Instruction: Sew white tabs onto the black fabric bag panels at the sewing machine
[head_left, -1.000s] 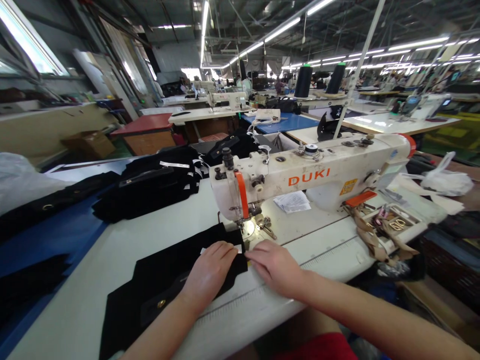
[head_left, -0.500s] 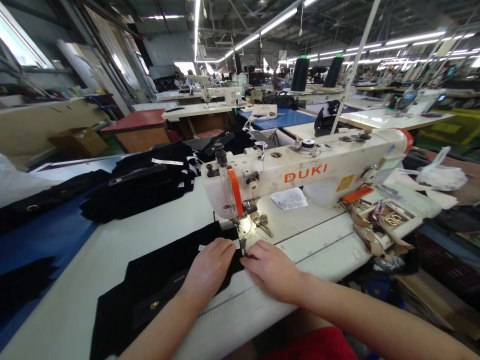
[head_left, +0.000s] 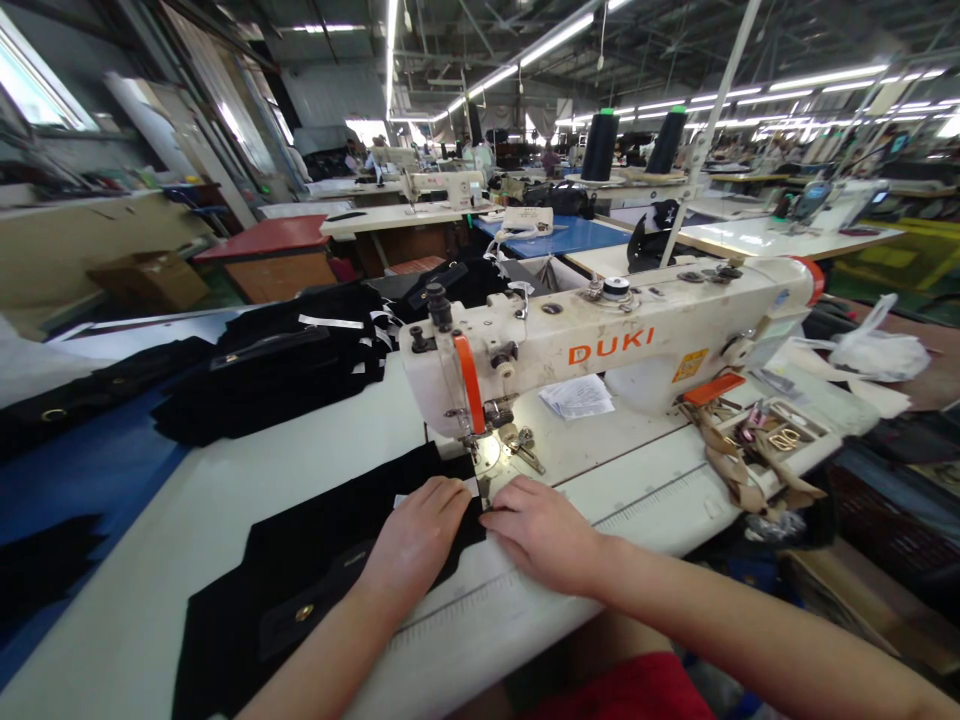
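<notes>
A black fabric panel (head_left: 322, 525) with a dark patch and a brass-coloured eyelet (head_left: 304, 612) lies flat on the sewing table. Its upper right edge reaches the needle area of a white sewing machine (head_left: 555, 345) lettered DUKI. My left hand (head_left: 420, 535) rests on the panel, fingers bent and pressed together over a white strip (head_left: 400, 499), which is partly hidden. Just right of it, my right hand (head_left: 536, 532) is closed at the panel's right edge beside the needle plate (head_left: 487, 455), its fingertips pinching the cloth.
Dark fabric pieces (head_left: 285, 370) are piled behind to the left. Right of the machine sits a small parts tray (head_left: 795, 435) with tan straps hanging over it. A folded paper (head_left: 577, 397) lies under the machine arm. Thread cones (head_left: 600, 145) stand behind.
Almost nothing differs. The view has turned very slightly; both hands keep their places on the black panel by the needle.
</notes>
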